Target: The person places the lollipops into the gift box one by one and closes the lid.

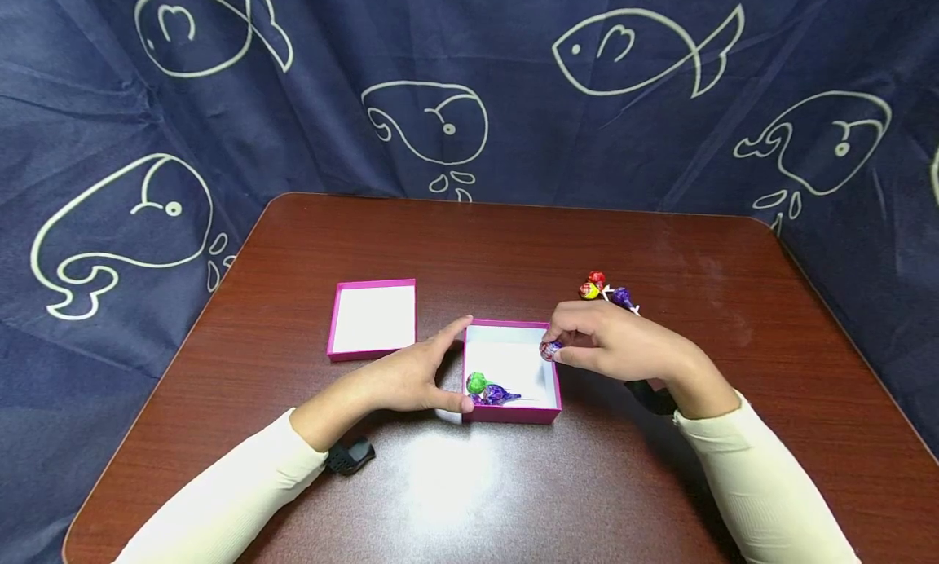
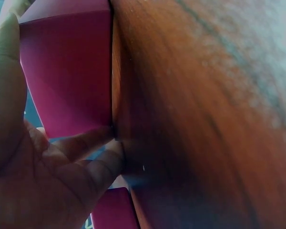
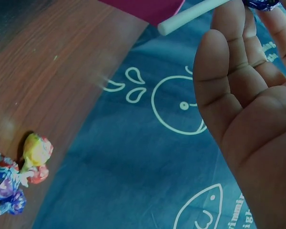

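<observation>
A pink open box (image 1: 511, 416) with a white inside stands in the middle of the table. My left hand (image 1: 414, 376) holds its left side, thumb at the near corner and fingers at the far one. Inside, at the near left, lie a green lollipop (image 1: 477, 382) and a purple lollipop (image 1: 499, 394); the thumb partly covers that corner. Over the box's right edge, my right hand (image 1: 612, 341) pinches a lollipop (image 1: 550, 350) in a dark purple and red wrapper. Its white stick (image 3: 193, 16) points back past the fingers in the right wrist view.
To the left lies the pink box lid (image 1: 372, 319), its white inside facing up. Several lollipops, among them a yellow one (image 1: 588, 291) and a purple one (image 1: 621, 297), lie beyond my right hand. A dark blue cloth (image 1: 513, 140) with fish drawings hangs behind the brown table (image 1: 440, 238).
</observation>
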Available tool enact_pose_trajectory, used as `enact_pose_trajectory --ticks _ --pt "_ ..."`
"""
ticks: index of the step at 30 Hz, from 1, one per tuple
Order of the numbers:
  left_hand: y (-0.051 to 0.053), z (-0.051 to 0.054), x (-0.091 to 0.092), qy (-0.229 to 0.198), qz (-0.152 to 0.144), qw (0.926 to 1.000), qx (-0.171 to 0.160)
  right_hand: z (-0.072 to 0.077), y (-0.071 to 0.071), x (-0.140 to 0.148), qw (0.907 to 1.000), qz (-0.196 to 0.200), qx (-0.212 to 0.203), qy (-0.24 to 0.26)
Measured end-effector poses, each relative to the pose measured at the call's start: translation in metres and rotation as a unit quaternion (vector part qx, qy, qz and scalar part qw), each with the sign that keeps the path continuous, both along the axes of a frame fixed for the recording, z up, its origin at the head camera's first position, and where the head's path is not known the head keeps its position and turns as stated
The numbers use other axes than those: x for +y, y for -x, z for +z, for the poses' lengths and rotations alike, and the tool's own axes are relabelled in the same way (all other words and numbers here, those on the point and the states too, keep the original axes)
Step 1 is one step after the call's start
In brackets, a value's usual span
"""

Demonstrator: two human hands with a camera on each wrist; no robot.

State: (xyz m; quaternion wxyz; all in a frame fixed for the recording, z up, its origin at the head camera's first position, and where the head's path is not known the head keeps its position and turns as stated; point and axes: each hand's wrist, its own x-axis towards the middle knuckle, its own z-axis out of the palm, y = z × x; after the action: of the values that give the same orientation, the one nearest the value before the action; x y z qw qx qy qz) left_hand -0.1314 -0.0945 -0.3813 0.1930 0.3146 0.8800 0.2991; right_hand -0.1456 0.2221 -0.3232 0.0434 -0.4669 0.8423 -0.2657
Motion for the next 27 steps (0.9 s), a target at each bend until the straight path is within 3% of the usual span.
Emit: enact_pose_trajectory --ticks 27 --pt "0.0 0.0 0.0 -0.002 0.006 1.0 -0.006 -0.003 0.013 -0.04 0.9992 0.027 -0.025 -0.017"
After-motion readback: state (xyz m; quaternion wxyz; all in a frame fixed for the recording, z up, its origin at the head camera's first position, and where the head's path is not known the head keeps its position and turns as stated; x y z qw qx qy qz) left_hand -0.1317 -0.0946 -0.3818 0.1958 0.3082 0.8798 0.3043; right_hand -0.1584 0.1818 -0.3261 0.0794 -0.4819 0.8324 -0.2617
